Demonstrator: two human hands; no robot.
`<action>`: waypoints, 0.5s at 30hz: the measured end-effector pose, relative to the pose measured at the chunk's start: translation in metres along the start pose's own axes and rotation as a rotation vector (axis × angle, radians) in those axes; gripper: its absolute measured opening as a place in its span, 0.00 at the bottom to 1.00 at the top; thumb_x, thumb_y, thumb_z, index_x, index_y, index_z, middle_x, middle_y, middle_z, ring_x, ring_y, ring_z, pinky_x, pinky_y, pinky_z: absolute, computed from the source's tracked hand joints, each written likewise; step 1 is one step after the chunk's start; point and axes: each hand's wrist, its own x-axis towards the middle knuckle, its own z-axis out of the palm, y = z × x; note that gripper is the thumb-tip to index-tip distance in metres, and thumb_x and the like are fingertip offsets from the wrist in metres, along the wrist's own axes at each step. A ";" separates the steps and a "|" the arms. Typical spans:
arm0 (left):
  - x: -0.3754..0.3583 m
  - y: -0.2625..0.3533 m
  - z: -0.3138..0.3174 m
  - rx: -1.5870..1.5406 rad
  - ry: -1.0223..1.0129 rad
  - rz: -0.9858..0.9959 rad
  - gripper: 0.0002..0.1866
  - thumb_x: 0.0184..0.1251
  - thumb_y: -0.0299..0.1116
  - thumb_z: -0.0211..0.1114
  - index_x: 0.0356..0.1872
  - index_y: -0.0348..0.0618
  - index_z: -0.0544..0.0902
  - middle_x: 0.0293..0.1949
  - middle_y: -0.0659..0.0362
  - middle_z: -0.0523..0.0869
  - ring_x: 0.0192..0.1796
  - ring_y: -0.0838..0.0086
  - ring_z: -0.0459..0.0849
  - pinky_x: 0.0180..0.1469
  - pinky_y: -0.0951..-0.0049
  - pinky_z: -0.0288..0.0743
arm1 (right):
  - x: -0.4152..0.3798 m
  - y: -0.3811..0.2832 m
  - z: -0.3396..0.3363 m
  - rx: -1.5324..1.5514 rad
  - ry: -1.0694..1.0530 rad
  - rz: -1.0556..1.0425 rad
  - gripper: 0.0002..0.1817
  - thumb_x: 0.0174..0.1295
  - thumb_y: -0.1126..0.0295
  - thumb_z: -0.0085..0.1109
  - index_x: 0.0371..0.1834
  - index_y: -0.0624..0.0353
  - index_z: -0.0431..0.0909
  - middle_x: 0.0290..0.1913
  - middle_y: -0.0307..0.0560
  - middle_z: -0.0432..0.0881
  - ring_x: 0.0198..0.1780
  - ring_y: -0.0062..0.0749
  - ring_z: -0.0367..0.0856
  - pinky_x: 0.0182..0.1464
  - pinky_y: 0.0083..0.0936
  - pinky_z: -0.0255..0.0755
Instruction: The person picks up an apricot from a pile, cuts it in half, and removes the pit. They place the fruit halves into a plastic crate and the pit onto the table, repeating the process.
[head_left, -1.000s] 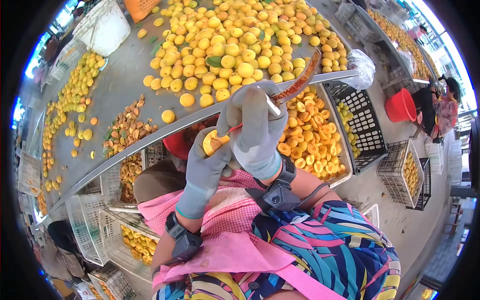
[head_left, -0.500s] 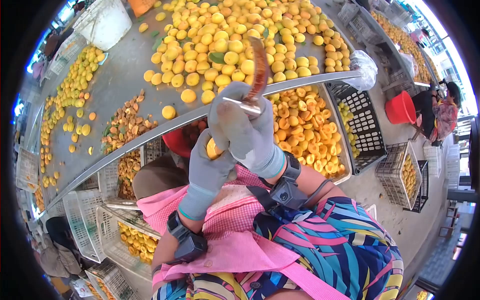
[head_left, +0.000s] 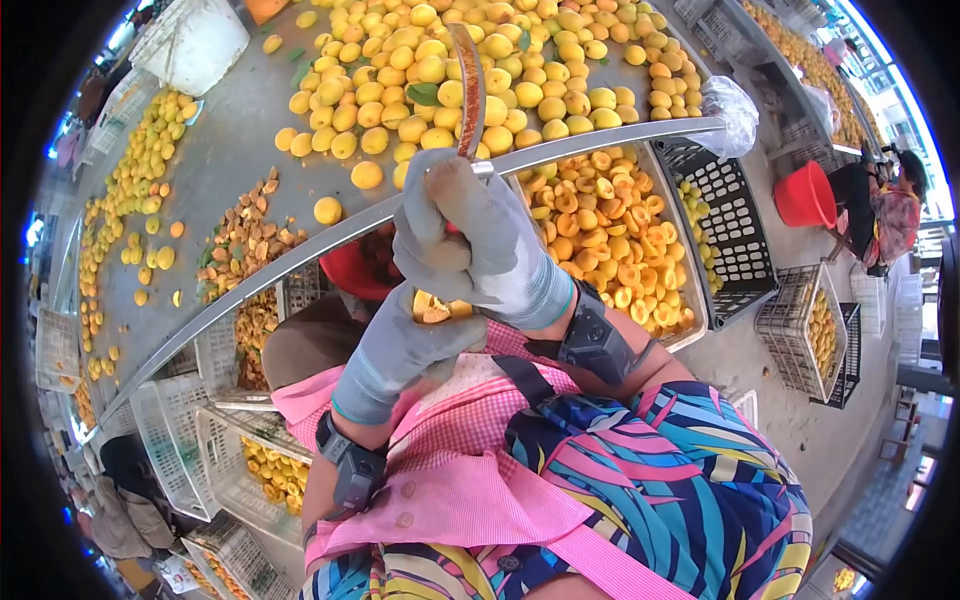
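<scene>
My left hand (head_left: 400,345), in a grey glove, is closed around an apricot (head_left: 432,307) whose orange flesh shows between the fingers; it looks cut open. Just above it my right hand (head_left: 475,235), gloved too, grips a knife with a curved, brown-stained blade (head_left: 470,95) that points up, away from the fruit. The knife's handle is hidden in the fist. Beyond the table's metal edge lies a big heap of whole apricots (head_left: 440,70). Right of my right hand, a crate holds pitted apricot halves (head_left: 620,240).
Left on the table lies a pile of apricot stones (head_left: 245,240). A red bucket (head_left: 360,268) is under the edge. A black crate (head_left: 725,220) stands to the right, near a plastic bag (head_left: 730,115). A person (head_left: 885,210) sits by another red bucket (head_left: 804,195).
My hands have drawn slightly apart; the left moved down. The knife blade swung more upright and left. More cut flesh of the apricot shows in my left hand.
</scene>
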 end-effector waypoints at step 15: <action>0.009 -0.003 -0.032 0.058 0.103 0.405 0.33 0.67 0.33 0.62 0.69 0.38 0.58 0.55 0.56 0.75 0.49 0.76 0.80 0.46 0.79 0.77 | -0.006 0.019 -0.011 -0.397 0.538 0.066 0.10 0.62 0.67 0.59 0.40 0.61 0.75 0.23 0.35 0.74 0.20 0.12 0.70 0.19 0.12 0.62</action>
